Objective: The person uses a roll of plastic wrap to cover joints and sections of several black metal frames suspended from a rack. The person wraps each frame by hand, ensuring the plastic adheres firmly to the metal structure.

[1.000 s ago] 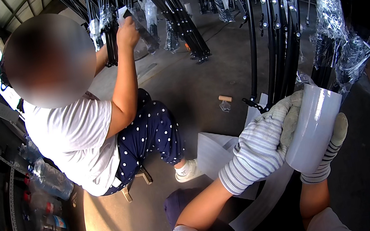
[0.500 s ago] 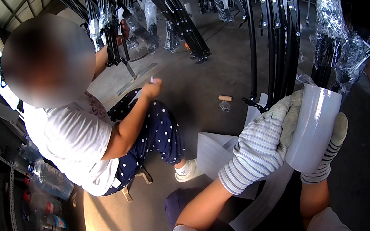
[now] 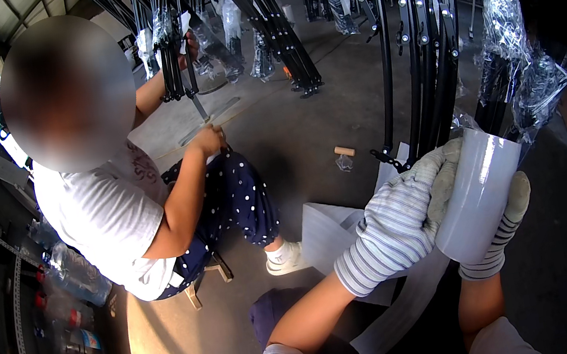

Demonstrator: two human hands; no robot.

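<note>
My left hand point(image 3: 407, 212), in a striped work glove with grey fingers, is closed around the lower part of a bundle of black metal tubes point(image 3: 429, 98). Its fingertips lie against the left side of a roll of clear stretch film point(image 3: 480, 195). Behind that roll is my right hand point(image 3: 517, 200), gloved alike and gripping it; the roll hides most of the palm and several fingers. The roll stands tilted, its top leaning right. Crinkled film wraps another group of tubes point(image 3: 499, 25) just beyond it.
A seated co-worker point(image 3: 107, 231) on the left handles black tubes. White foam sheets point(image 3: 331, 233) lie below my left hand. A small tan cylinder point(image 3: 345, 151) lies on the floor. Plastic bottles point(image 3: 77, 274) stand by a metal rack point(image 3: 20, 337) at far left.
The co-worker's nearer hand has moved left, and the co-worker's head and body have shifted slightly left. My hands and the film roll have barely moved.
</note>
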